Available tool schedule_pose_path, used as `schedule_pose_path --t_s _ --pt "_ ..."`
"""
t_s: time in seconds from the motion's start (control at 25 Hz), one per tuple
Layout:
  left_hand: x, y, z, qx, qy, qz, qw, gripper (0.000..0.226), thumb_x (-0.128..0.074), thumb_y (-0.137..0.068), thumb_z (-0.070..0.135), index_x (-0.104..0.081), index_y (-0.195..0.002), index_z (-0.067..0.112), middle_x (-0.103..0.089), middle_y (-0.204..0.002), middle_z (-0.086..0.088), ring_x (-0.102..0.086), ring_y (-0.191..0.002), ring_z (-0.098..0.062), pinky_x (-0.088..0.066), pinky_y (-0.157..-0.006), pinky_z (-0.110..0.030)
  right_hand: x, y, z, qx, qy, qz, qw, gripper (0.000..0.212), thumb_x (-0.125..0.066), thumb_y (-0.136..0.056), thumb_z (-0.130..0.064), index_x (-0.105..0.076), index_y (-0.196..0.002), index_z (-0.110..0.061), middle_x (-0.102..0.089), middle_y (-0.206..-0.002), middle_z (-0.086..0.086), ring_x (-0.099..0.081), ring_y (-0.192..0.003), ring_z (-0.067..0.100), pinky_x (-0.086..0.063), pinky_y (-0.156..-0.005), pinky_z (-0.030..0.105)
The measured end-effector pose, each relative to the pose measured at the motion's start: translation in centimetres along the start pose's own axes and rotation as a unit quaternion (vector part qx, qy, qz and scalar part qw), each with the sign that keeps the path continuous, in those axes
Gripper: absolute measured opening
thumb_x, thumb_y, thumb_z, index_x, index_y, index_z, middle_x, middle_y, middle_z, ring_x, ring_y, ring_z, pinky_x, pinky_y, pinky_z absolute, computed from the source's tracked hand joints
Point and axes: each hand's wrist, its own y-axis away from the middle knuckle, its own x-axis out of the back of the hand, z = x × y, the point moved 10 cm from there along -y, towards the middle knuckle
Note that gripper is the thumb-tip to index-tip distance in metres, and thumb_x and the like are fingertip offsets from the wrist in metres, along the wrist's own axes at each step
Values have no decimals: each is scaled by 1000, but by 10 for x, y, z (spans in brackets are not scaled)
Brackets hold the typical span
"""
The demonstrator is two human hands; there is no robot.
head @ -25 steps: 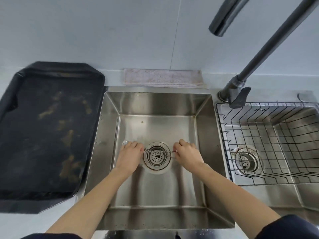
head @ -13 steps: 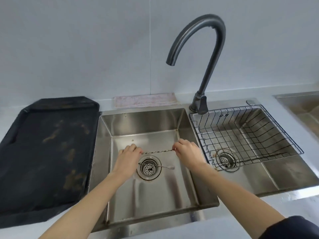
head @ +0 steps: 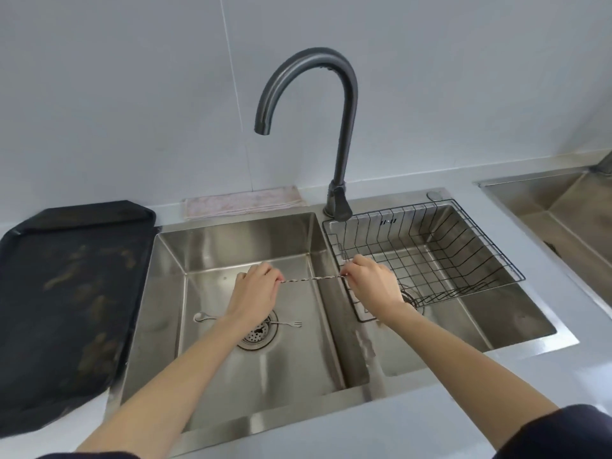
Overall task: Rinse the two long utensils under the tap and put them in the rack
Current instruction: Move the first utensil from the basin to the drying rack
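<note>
A thin twisted metal utensil (head: 313,278) hangs level above the left sink basin (head: 205,246), held at both ends. My left hand (head: 256,289) pinches its left end and my right hand (head: 371,284) pinches its right end, over the divider beside the wire rack (head: 463,246). A second long utensil (head: 288,323), with a spoon bowl on the left and a small fork on the right, lies on the basin floor across the drain strainer (head: 255,337), partly hidden by my left wrist. The dark gooseneck tap (head: 346,127) stands behind; no water runs from its spout.
A black tray (head: 66,293) with brown smears sits on the counter to the left. A folded pinkish cloth (head: 243,202) lies behind the left basin. The rack sits inside the right basin (head: 516,323). Another steel sink (head: 546,203) shows at the far right.
Both hands lifted the twisted utensil off the basin floor and carried it up and to the right. The other utensil stayed on the drain. The camera tilted up, showing the whole tap.
</note>
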Motion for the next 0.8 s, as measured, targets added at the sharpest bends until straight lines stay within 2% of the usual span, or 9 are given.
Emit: schedule_pose_path --t_s 0.12,0.24,0.4,0.8 --pt "-8 -13 32 16 -9 4 1000 27 -37 -96 19 -60 -111 17 -58 -116 0 -50 -113 -21 -32 -90 -32 10 0 38 0 -4 1 1000 27 -43 -96 -14 -63 -113 -15 -61 -114 3 -56 -107 23 -31 -71 24" --pt "-14 -28 66 19 -12 14 1000 26 -39 -95 20 -61 -109 18 -60 -116 0 -51 -113 -20 -30 -93 -33 20 -3 75 2 -11 -4 1000 25 -45 -95 -15 -65 -110 -15 -62 -112 3 -58 -105 23 -36 -71 26" --pt "-28 -48 110 24 -20 16 999 26 -38 -96 21 -59 -112 19 -59 -119 1 -49 -115 -19 -30 -97 -33 37 -13 120 14 -8 -12 1000 25 -45 -95 -16 -65 -110 -16 -62 -112 3 -58 -105 24 -48 -77 35" --pt "-72 -104 167 27 -40 -34 998 25 -41 -95 21 -58 -113 16 -60 -117 -1 -51 -113 -19 -37 -98 -33 32 -51 204 23 5 -52 998 25 -45 -95 -19 -64 -111 -17 -61 -113 4 -58 -106 26 -48 -82 37"
